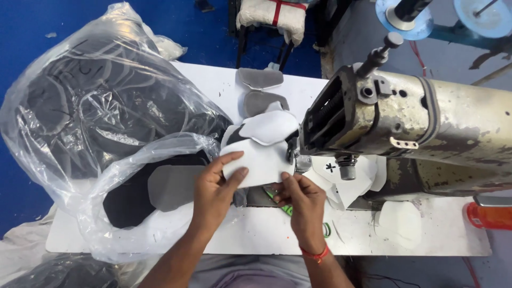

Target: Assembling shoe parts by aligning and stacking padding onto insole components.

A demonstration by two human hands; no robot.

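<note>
My left hand (214, 191) pinches the left edge of a white padded fabric piece (261, 162) that lies flat by the needle area of a worn beige sewing machine (416, 125). At the piece's lower right edge, my right hand (303, 200) grips it; a red thread band circles that wrist. A second white piece (269, 127) overlaps it just behind, trailing from the machine. Two grey padded pieces (260, 78) (265, 101) lie farther back on the white table (266, 232).
A large clear plastic bag (96, 112) full of dark and grey cut pieces fills the left of the table, its mouth open toward my left hand. White cut pieces (400, 224) lie under the machine arm. An orange object (488, 216) sits at the right edge. Blue floor lies beyond.
</note>
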